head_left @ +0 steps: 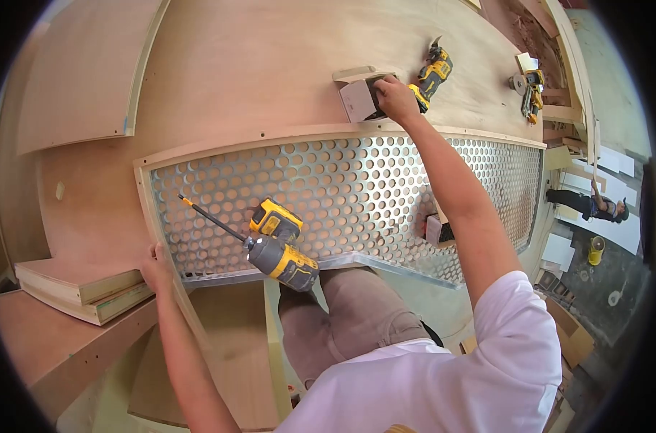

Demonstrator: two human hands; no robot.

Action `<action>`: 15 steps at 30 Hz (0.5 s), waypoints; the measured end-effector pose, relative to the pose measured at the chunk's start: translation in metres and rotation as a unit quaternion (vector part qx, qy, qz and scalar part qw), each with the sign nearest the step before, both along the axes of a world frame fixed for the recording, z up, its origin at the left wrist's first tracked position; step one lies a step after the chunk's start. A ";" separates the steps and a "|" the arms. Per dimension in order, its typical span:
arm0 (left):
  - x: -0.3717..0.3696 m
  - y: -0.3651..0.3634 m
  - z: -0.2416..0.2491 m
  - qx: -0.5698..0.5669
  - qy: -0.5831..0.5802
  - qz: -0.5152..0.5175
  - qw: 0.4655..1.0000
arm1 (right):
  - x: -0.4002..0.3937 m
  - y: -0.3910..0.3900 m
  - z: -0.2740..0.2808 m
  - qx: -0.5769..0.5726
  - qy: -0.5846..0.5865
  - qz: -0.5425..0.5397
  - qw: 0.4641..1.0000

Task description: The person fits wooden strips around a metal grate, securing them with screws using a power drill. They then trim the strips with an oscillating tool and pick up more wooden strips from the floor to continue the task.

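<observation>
My right hand (398, 99) reaches into a small open cardboard box (357, 101) with dark contents, its fingers curled and their tips hidden inside. At the frame's left end, my left hand (156, 270) grips the wooden frame (146, 193) around a perforated metal sheet (328, 177). On that sheet lies a yellow and black cordless drill (284, 263) with a long bit pointing left. Another small box (437, 229), partly behind my right forearm, also rests on the sheet. A yellow and black oscillating multi-tool (435, 72) lies just beyond my right hand.
Stacked wooden panels (82, 281) sit left of my left hand. A large board (89, 72) lies at the upper left. Another yellow power tool (533, 97) is at the far right of the plywood surface. A person (595, 206) is on the floor area to the right, near a yellow bucket (596, 249).
</observation>
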State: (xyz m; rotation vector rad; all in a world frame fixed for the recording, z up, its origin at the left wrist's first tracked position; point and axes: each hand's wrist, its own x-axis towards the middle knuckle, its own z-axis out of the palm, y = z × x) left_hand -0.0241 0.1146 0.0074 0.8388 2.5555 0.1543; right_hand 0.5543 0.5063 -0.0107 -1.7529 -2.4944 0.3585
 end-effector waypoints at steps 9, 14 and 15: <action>0.017 -0.065 -0.007 0.019 0.046 -0.021 0.999 | -0.011 -0.005 0.004 0.072 0.018 0.036 0.997; 0.027 -0.117 -0.013 0.023 0.008 0.023 0.999 | -0.019 -0.002 0.000 0.062 -0.050 0.042 0.996; 0.027 -0.123 -0.013 0.035 -0.002 0.035 0.999 | -0.020 -0.001 -0.002 0.059 -0.052 0.035 0.996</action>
